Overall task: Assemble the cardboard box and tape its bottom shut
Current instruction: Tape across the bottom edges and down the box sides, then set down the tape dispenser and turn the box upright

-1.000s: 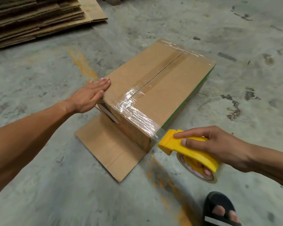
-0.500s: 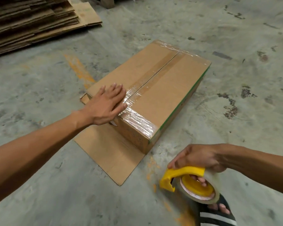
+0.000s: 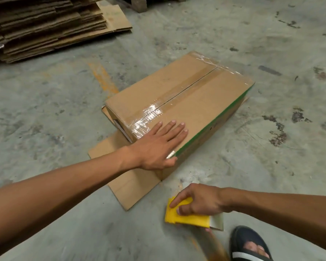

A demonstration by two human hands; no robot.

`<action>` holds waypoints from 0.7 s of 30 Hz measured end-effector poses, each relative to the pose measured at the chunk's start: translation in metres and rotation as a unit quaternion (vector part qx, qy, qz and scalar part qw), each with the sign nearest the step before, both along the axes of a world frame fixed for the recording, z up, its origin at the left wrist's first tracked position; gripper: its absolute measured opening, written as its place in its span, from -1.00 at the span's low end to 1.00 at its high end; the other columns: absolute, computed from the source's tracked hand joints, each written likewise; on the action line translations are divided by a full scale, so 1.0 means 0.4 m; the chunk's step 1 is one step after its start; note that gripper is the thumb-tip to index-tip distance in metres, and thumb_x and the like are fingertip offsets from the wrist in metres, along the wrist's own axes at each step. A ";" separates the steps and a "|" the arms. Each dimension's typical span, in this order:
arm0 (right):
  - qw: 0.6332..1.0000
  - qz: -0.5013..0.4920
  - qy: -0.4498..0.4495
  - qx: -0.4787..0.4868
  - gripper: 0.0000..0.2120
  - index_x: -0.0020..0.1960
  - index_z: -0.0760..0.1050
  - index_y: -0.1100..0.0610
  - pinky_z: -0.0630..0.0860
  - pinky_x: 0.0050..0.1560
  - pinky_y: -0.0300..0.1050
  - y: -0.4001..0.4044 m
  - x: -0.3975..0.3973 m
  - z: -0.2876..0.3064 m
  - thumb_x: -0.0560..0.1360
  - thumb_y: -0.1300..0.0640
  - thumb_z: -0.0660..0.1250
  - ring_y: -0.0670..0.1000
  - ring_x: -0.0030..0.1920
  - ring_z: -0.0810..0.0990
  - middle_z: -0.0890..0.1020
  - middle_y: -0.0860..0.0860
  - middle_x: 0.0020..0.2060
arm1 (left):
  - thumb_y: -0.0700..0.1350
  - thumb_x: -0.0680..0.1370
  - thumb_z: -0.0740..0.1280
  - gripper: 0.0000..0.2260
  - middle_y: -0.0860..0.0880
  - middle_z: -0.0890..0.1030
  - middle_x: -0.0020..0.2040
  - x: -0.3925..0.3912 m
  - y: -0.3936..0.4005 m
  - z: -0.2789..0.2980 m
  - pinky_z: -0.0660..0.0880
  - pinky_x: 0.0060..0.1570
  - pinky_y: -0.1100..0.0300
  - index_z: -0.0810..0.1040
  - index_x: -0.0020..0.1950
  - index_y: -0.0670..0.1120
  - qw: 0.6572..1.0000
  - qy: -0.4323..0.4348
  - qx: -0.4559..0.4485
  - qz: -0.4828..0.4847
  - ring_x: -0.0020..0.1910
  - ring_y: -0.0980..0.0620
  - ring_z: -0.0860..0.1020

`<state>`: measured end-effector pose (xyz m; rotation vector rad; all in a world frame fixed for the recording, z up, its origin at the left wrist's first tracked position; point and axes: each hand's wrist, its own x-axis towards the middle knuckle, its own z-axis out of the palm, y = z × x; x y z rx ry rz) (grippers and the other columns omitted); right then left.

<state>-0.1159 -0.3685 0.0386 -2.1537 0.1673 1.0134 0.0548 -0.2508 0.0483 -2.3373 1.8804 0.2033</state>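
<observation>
A brown cardboard box (image 3: 201,102) lies on the concrete floor with its flap side up. Clear tape (image 3: 179,95) runs along the centre seam and over both ends. My left hand (image 3: 158,146) lies flat, fingers straight, on the box's near corner, partly over the shiny tape end. My right hand (image 3: 198,202) grips a yellow tape dispenser (image 3: 186,217) low over the floor, in front of the box and apart from it. The tape roll is mostly hidden behind the hand.
A loose flat cardboard flap (image 3: 126,181) spreads on the floor under the box's near end. A stack of flattened cartons (image 3: 45,29) sits at the far left. A foot in a dark sandal (image 3: 250,245) is at the bottom right. Stained concrete surrounds the box.
My left hand slid from the box's left edge across the tape end to the near corner. My right hand carried the dispenser away from the box, down toward the floor.
</observation>
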 end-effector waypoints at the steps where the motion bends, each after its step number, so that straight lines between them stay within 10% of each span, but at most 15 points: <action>1: 0.998 0.050 -0.021 -0.021 -0.64 0.33 0.52 -0.15 0.42 0.13 -0.21 0.019 0.008 0.002 0.54 -0.05 0.31 0.01 0.20 0.53 0.56 -0.06 0.21 | 0.18 0.59 0.07 -0.27 -0.02 -0.29 0.59 0.019 0.031 0.002 -0.26 0.52 -0.06 -0.30 0.58 0.01 1.000 0.004 0.004 0.003 0.56 -0.04 -0.30; 9: 0.908 0.383 -0.127 -0.113 -0.31 0.59 -0.02 -0.11 0.39 0.23 0.09 0.155 0.041 -0.049 0.57 0.08 0.23 0.29 0.31 0.42 0.44 0.28 0.33 | 0.15 0.64 0.01 -0.37 0.00 -0.23 0.61 0.125 0.335 -0.002 -0.15 0.54 -0.05 -0.25 0.59 0.02 0.998 -0.037 0.014 0.044 0.57 -0.07 -0.24; 17: 0.701 0.575 -0.365 -0.213 -0.48 0.56 0.13 -0.11 0.46 0.05 0.09 0.200 0.063 -0.127 0.62 0.13 0.03 0.26 -0.05 0.62 0.55 0.28 0.18 | 0.13 0.66 -0.04 -0.42 -0.03 -0.15 0.62 0.146 0.481 0.001 -0.11 0.55 -0.03 -0.18 0.60 -0.03 0.995 -0.032 0.012 0.090 0.58 -0.05 -0.19; 21: 0.739 0.568 -0.301 -0.204 -0.53 0.54 0.16 -0.20 0.40 0.16 0.14 0.193 0.079 -0.103 0.66 0.08 0.02 0.29 0.18 0.50 0.45 0.29 0.29 | 0.11 0.67 -0.03 -0.43 -0.04 -0.14 0.62 0.143 0.485 0.000 -0.09 0.55 -0.06 -0.15 0.61 -0.04 0.995 -0.023 0.002 0.099 0.59 -0.05 -0.18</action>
